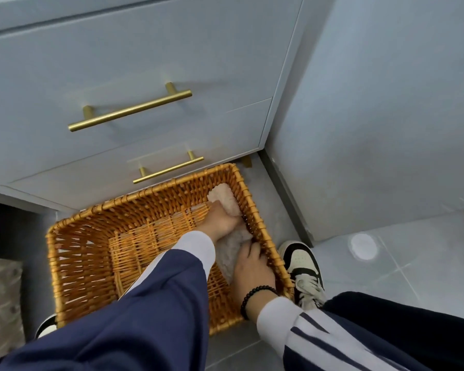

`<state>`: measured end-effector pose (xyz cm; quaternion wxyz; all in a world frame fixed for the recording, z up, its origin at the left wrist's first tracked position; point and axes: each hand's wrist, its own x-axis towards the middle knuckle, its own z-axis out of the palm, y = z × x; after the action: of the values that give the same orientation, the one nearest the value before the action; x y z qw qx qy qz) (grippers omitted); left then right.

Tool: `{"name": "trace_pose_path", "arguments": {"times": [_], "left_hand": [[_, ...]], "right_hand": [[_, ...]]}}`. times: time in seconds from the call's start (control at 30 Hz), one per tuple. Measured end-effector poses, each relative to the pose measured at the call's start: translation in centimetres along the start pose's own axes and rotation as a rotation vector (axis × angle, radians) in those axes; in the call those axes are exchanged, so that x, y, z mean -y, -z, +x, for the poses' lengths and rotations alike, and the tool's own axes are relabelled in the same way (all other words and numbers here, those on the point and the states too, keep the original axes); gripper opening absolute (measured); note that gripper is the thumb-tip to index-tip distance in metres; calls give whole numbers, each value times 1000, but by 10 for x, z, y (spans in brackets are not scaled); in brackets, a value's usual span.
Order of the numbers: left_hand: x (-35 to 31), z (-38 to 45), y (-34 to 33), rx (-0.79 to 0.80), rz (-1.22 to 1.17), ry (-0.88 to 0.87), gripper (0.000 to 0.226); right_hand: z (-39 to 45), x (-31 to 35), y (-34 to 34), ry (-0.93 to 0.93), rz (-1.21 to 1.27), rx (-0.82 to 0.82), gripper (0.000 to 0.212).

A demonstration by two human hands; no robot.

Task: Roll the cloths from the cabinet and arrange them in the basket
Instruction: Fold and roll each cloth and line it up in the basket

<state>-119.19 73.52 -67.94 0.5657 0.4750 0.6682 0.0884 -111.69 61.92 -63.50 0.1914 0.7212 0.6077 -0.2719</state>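
Observation:
A wicker basket (78, 253) stands on the floor in front of the cabinet (134, 76). Against its right wall lie two rolled cloths: a peach one (224, 196) at the far end and a grey-white one (232, 250) nearer me. My left hand (220, 222) reaches into the basket and grips the near end of the peach roll. My right hand (252, 266) rests over the near part of the grey-white roll with its fingers curled on it. Both hands hide part of each cloth.
The cabinet's two drawers with brass handles (130, 111) are closed. A wall (373, 116) rises on the right. My right shoe (303, 266) stands just beside the basket's right wall. A patterned fabric thing (0, 298) sits at the left edge on the tiled floor.

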Motion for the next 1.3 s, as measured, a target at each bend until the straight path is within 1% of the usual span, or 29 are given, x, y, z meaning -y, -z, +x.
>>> {"name": "trace_pose_path", "arguments": {"times": [0.03, 0.07, 0.1, 0.13, 0.17, 0.2, 0.27, 0.3, 0.33, 0.4, 0.53, 0.6, 0.67, 0.77, 0.8, 0.87, 0.9, 0.93, 0.97, 1.0, 1.03, 1.07, 1.1, 1.13, 1.17, 1.23, 1.27, 1.3], "left_hand": [[-1, 3, 0, -14, 34, -34, 51], [-1, 7, 2, -14, 9, -41, 45], [-2, 11, 5, 3, -69, -17, 44], [-3, 13, 7, 26, -154, 28, 44], [-3, 16, 11, 47, -210, 77, 46], [-5, 18, 14, 67, -235, 133, 51], [-7, 20, 19, 108, -220, 229, 67], [-8, 21, 20, 122, -192, 243, 75], [-9, 21, 21, 128, -154, 241, 82], [-7, 22, 20, 114, -48, 216, 92], [-4, 25, 14, 33, 131, 152, 100], [-4, 26, 11, 12, 189, 137, 91], [-3, 28, 10, -16, 236, 118, 75], [-2, 31, 11, -60, 339, 49, 59], [-1, 32, 13, -68, 377, 27, 58], [1, 34, 18, -78, 420, 15, 63], [2, 35, 20, -78, 419, 21, 66], [4, 35, 21, -78, 409, 28, 69], [5, 35, 22, -78, 395, 40, 74], [5, 34, 22, -77, 384, 64, 81], [5, 32, 22, -79, 377, 97, 89], [4, 31, 21, -73, 373, 138, 97], [2, 29, 20, -61, 361, 179, 102], [0, 27, 20, -49, 336, 225, 106], [-2, 25, 20, -38, 303, 265, 107], [-6, 19, 19, -11, 262, 305, 100], [-5, 17, 19, 11, 244, 307, 93], [-4, 13, 18, 55, 203, 310, 85]], "right_hand": [[-4, 4, -1, 38, -17, -102, 54], [-8, 7, -2, 109, -61, -206, 43], [-11, 9, -2, 211, -130, -324, 31], [-12, 10, -1, 343, -214, -387, 23], [-13, 14, 0, 486, -309, -404, 25], [-12, 17, 0, 643, -407, -349, 32], [-3, 25, -5, 903, -651, -152, 40], [3, 28, -6, 971, -764, -77, 43], [9, 31, -7, 981, -855, -33, 46], [21, 33, -9, 936, -1000, 20, 51], [38, 28, 1, 829, -1102, 65, 55], [42, 27, 2, 787, -1124, 74, 59], [44, 28, 0, 731, -1115, 93, 60], [44, 28, -4, 687, -1133, 113, 57], [44, 27, -4, 687, -1154, 119, 56], [45, 21, -4, 682, -1148, 159, 56], [44, 16, -3, 692, -1134, 156, 56], [41, 12, -2, 710, -1098, 117, 55], [39, 8, -3, 731, -1021, 36, 51], [36, 4, -4, 735, -887, -87, 48], [31, 1, -4, 700, -705, -201, 49], [26, 0, -4, 610, -500, -241, 49], [23, 0, -4, 487, -326, -273, 43], [21, 2, -6, 332, -212, -300, 37], [19, 6, -6, 195, -125, -350, 35], [15, 15, -6, 28, 38, -410, 45], [14, 19, -9, -45, 128, -404, 50], [13, 23, -14, -103, 213, -334, 54]]}}
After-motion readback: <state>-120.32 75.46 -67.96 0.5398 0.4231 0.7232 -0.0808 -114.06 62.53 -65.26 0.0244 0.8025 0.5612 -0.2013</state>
